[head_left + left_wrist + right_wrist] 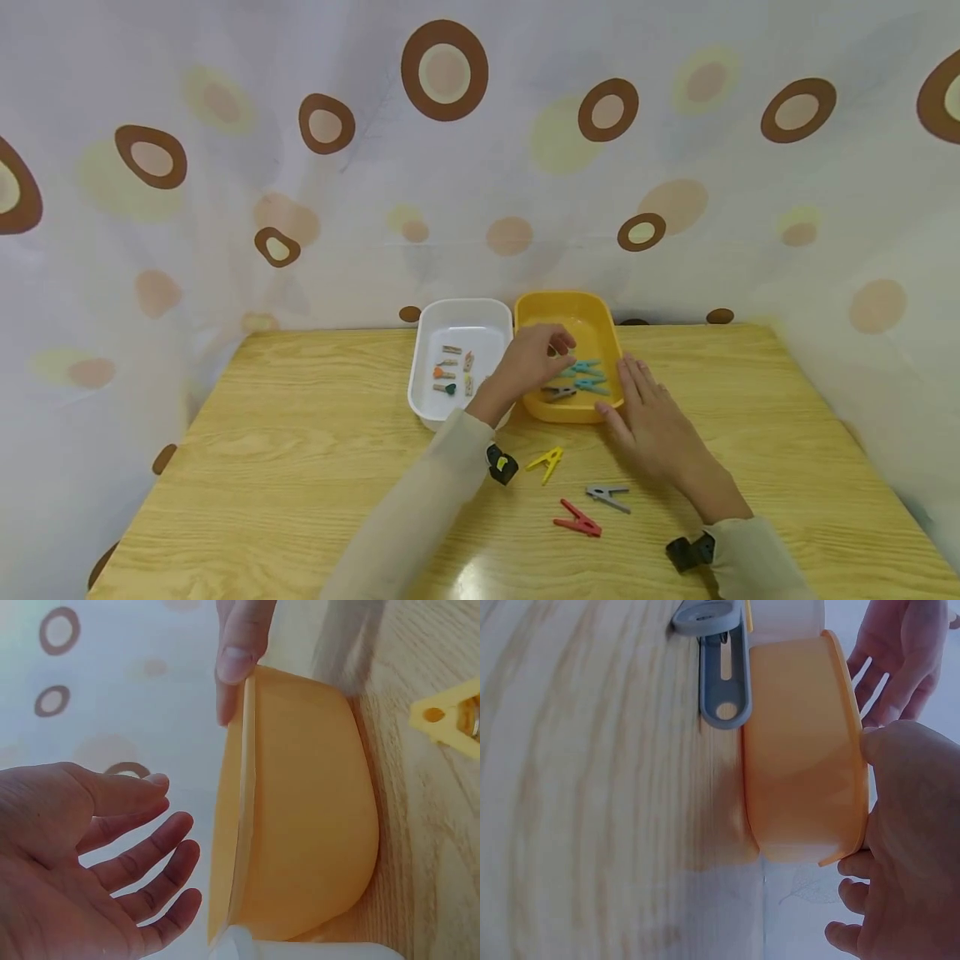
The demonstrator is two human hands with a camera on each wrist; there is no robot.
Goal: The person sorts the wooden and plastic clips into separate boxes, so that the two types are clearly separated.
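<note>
My left hand [531, 357] hovers over the yellow bin [567, 414], fingers loosely bent; the left wrist view shows nothing between them. At the bin's front right corner is my right hand [660, 429], its thumb on the front rim and its fairly straight fingers along the right side. Inside this bin lie several teal clothespins [592, 386] and a greyish one [558, 392], partly hidden below my left hand. On the table in front are a yellow clothespin [549, 461], a grey clothespin [608, 495] and a red clothespin [580, 521].
Close against the yellow bin's left side stands a white bin [423, 400]. Several small wooden clips [452, 349] with coloured decorations lie in it. Behind both bins, a patterned curtain [360, 217] hangs at the back edge of the wooden table [300, 450].
</note>
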